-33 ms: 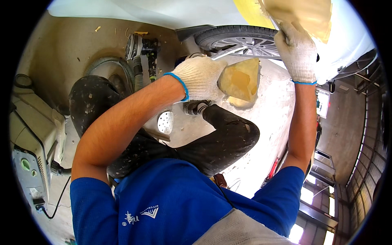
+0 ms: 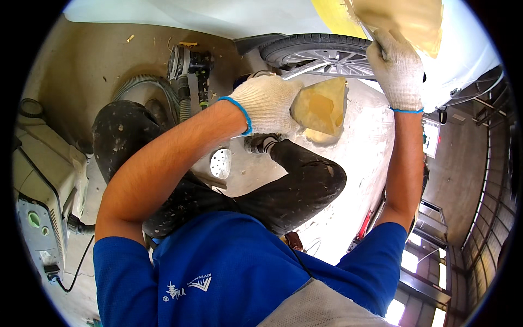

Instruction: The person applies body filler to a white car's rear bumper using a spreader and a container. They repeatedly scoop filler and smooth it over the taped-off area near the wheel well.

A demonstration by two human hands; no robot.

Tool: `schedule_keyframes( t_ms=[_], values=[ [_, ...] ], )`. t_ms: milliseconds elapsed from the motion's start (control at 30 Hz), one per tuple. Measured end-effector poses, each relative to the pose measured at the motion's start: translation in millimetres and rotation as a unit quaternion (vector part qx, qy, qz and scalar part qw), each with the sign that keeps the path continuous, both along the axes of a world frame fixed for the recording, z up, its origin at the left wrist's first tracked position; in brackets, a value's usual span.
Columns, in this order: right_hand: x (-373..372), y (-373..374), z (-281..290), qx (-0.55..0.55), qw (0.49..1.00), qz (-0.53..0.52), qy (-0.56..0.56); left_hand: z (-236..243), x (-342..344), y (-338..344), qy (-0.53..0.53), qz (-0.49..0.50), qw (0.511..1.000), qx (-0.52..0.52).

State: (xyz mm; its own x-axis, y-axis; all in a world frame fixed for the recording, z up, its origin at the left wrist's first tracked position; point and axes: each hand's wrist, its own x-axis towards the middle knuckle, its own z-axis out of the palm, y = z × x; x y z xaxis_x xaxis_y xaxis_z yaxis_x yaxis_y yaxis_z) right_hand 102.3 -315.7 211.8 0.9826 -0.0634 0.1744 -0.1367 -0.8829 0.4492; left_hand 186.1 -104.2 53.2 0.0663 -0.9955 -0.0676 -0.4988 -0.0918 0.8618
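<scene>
In a white knitted glove with a blue cuff, my left hand point(image 2: 267, 103) is closed on the edge of a putty board point(image 2: 340, 98). Tan-yellow putty point(image 2: 318, 106) is smeared over the board's face. My right hand point(image 2: 397, 71), gloved the same way, is raised against the pale car body panel point(image 2: 463, 38). Its fingers are curled round what looks like a putty spreader, of which only a thin edge point(image 2: 368, 32) shows. A broad coat of wet tan filler point(image 2: 406, 19) covers the panel just beyond this hand, beside a yellow patch point(image 2: 333, 16).
A car wheel point(image 2: 327, 57) stands beyond my hands. At the left, a sander point(image 2: 188, 65) with a ribbed hose point(image 2: 144, 82) lies on the floor near my knee. A grey machine point(image 2: 46, 185) stands far left. A white perforated disc point(image 2: 220, 163) lies between my legs.
</scene>
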Motion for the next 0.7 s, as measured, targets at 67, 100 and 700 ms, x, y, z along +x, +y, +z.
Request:
schedule_keyframes(
  t_ms=[67,100,700],
  values=[
    [-1,-1,2,-0.004,1.000,0.008,0.004,-1,0,0,0.004,0.006,1.000,-0.007],
    [-1,-2,2,-0.006,1.000,0.012,0.006,-1,0,0,0.005,0.010,1.000,-0.010],
    [-75,53,34,0.358,0.927,-0.110,0.031,1,11,-8,0.300,0.152,0.939,-0.074]
  ],
)
